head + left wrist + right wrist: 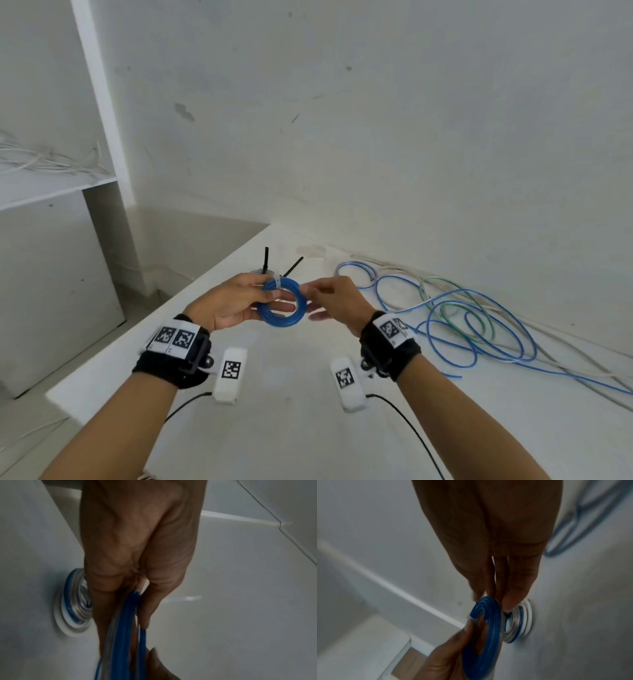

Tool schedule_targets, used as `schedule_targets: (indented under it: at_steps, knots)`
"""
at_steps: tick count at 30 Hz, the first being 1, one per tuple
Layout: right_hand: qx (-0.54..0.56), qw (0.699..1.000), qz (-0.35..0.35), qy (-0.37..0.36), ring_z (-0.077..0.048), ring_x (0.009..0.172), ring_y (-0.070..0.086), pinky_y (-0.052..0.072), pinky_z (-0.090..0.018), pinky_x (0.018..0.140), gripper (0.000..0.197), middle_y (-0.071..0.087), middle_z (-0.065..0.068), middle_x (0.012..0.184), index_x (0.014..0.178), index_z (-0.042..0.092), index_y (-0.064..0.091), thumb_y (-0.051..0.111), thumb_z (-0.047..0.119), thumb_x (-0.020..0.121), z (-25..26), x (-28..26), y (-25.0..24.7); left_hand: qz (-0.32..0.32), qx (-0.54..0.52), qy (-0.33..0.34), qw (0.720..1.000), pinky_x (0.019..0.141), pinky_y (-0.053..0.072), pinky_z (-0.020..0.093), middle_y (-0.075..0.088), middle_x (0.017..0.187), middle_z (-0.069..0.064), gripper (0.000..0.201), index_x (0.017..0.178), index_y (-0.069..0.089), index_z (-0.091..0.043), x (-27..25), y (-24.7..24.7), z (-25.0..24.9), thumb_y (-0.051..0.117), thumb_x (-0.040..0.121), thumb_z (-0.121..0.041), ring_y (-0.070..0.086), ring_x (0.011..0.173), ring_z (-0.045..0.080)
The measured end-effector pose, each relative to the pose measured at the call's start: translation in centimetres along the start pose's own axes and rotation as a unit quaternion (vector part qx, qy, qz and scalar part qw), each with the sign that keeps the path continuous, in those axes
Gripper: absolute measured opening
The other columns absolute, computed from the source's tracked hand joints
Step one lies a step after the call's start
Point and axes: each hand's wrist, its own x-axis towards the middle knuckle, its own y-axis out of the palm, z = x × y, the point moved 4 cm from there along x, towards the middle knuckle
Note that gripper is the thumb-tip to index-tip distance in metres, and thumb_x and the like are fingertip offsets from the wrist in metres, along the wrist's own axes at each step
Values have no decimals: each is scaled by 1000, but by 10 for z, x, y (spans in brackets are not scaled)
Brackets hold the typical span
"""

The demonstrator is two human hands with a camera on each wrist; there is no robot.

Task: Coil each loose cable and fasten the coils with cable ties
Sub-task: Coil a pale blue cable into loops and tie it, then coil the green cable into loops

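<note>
My left hand grips the blue coil above the table, thumb through its middle; my right hand pinches its far rim. A white cable tie wraps the top, so I judge this coil is being fastened. Loose cables wait at the right.

On the left wrist, the coil sits edge-on between my fingers, above a finished coil.

On the right wrist, my fingertips meet the rim. Next: cinch the tie, set the coil down.
</note>
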Motion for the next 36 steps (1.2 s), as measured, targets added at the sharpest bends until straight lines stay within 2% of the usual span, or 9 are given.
schedule_targets:
  at_steps: [2,4,8,13,16,21,26,31,36]
  knots:
    - [88,995,22,36,-9,61,65,58,-20,61,20,69,-9,77,107,-8,71,68,9,96,-4,12,14,-20,17,-12,1000,83,62,36,71,117,23,29,126,62,-3,3,-13,-2,61,97,-4,71,108,35]
    - [117,991,-11,56,-10,57,63,57,-19,59,20,68,-12,75,107,-13,70,68,3,95,-10,27,23,-78,73,-24,994,73,62,32,76,104,17,27,119,66,0,4,-31,1,67,94,-10,75,93,27]
    - [62,993,-76,60,-17,59,65,59,-24,59,6,71,-18,79,89,0,73,71,4,93,-22,47,38,-171,129,-49,976,70,64,35,73,90,20,22,115,64,8,10,-63,16,64,94,2,73,75,26]
    - [-44,995,-65,63,-24,67,72,64,-38,75,19,75,-15,77,76,14,67,85,16,82,-29,53,54,-248,183,-3,951,70,64,44,69,92,25,26,111,64,9,16,-74,15,68,86,14,70,79,36]
    - [-79,990,-81,84,-30,73,77,64,-41,75,21,76,-17,84,77,13,64,85,10,79,-32,53,57,-287,196,9,938,76,61,57,66,89,26,20,92,64,5,20,-75,16,75,79,15,69,78,39]
    - [-96,990,-70,81,-29,71,77,65,-42,75,20,77,-17,87,84,13,62,82,9,83,-31,49,63,-316,262,12,912,76,62,53,70,83,18,20,76,67,-5,20,-74,16,84,74,5,70,79,35]
    - [-133,987,-52,68,-19,62,71,62,-29,72,19,77,-15,92,98,10,66,77,23,89,-32,45,44,-365,453,37,813,83,55,38,67,84,-7,21,82,63,-26,16,-46,-5,83,80,-28,68,90,25]
    - [-263,961,-56,68,-31,89,73,61,-44,83,22,74,-11,99,80,26,59,78,35,85,-43,28,-8,-292,464,83,832,80,50,35,61,82,-9,24,85,56,-23,36,14,-12,76,85,-37,62,85,21]
    - [-332,922,-163,117,-33,108,66,54,-38,91,23,68,-11,113,101,19,69,74,38,89,-58,-17,-106,-114,494,87,858,82,54,34,66,87,-2,24,89,60,-21,74,110,0,79,84,-35,67,88,24]
